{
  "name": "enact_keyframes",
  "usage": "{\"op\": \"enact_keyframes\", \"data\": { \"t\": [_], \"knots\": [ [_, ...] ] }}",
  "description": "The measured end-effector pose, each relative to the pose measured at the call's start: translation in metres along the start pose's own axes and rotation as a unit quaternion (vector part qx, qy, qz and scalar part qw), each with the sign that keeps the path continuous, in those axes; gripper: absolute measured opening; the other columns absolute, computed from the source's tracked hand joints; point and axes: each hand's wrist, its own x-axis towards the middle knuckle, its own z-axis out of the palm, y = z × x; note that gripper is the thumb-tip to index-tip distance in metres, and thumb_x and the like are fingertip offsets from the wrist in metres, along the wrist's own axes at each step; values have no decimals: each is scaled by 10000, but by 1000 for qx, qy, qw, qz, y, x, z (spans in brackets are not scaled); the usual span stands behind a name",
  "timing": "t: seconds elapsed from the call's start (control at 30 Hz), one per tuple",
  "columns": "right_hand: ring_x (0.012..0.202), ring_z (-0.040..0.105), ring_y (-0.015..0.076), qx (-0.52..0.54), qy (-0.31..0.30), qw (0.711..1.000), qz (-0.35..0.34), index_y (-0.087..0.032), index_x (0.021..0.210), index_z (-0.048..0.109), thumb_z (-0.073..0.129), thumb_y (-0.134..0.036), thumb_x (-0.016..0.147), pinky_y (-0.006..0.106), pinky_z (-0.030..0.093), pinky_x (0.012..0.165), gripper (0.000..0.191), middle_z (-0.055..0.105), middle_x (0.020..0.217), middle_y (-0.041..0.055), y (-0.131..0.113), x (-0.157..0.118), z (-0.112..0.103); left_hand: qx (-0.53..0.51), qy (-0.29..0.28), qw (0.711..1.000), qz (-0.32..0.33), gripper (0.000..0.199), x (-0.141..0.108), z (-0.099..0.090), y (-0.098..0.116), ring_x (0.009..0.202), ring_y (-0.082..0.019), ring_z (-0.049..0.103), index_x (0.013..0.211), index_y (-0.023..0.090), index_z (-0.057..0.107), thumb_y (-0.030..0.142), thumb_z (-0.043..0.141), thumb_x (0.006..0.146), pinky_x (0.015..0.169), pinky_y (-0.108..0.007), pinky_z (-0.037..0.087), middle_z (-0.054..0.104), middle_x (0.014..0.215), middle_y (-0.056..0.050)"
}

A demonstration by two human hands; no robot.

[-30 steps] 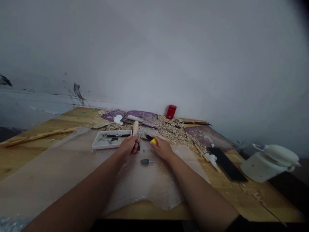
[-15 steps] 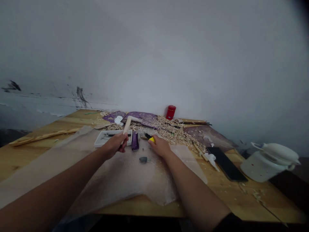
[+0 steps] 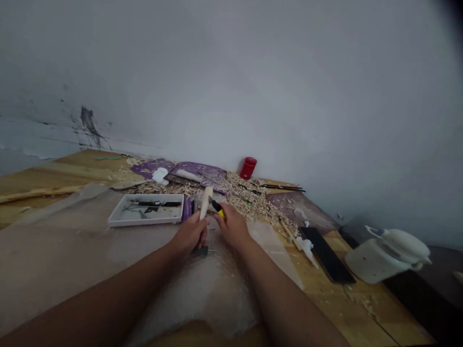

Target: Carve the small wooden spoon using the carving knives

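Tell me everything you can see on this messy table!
wooden table: 1, honey brown, under everything
translucent sheet: 1, cloudy, under the hands
wood shavings: many, pale, behind the hands
tray: 1, white, left of the hands
purple sheets: 2, purple, at the back
red canister: 1, red, by the wall
black strip: 1, black, right side
white pot: 1, white, far right
pale wood piece: 1, cream, in the left hand
yellow-and-black tool: 1, yellow and black, in the right hand
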Motion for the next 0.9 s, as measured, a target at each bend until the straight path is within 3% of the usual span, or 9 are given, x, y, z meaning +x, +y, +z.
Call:
{"op": "enact_keyframes", "data": {
  "t": [0.2, 0.47, 0.73, 0.9],
  "knots": [
    [960, 493, 172, -14, -9, 1000, -25, -173, 1139, 432, 407, -307, 823, 269, 371, 811, 344, 543, 1056, 76, -1, 0, 1, -4, -20, 1000, 1, 211, -2, -2, 0, 270, -68, 358, 741, 189, 384, 398, 414, 747, 385, -205, 360, 402, 357, 95],
    [908, 529, 169, -47, -100, 993, -52, -232, 1172, 438, 322, -441, 848, 257, 366, 789, 402, 578, 1014, 59, -9, -1, -12, -27, 10, 999, -37, 203, -6, -1, 13, 260, -46, 237, 768, 176, 430, 371, 452, 716, 330, -195, 321, 274, 355, 123],
    [882, 534, 168, -122, -114, 985, -33, -266, 1165, 438, 257, -467, 859, 250, 356, 720, 408, 584, 1000, 41, -18, -1, -14, 135, 73, 988, -24, 123, -5, -5, 13, 332, -96, 392, 739, 189, 464, 303, 425, 710, 328, -193, 304, 376, 406, 65],
    [856, 539, 171, -159, -101, 982, -7, -266, 1140, 450, 224, -485, 858, 252, 348, 674, 423, 591, 986, 40, -16, -1, -13, 192, 86, 977, -20, 121, -11, -4, 16, 359, -102, 413, 693, 192, 457, 292, 397, 724, 364, -199, 304, 401, 416, 47]
  ]
}}
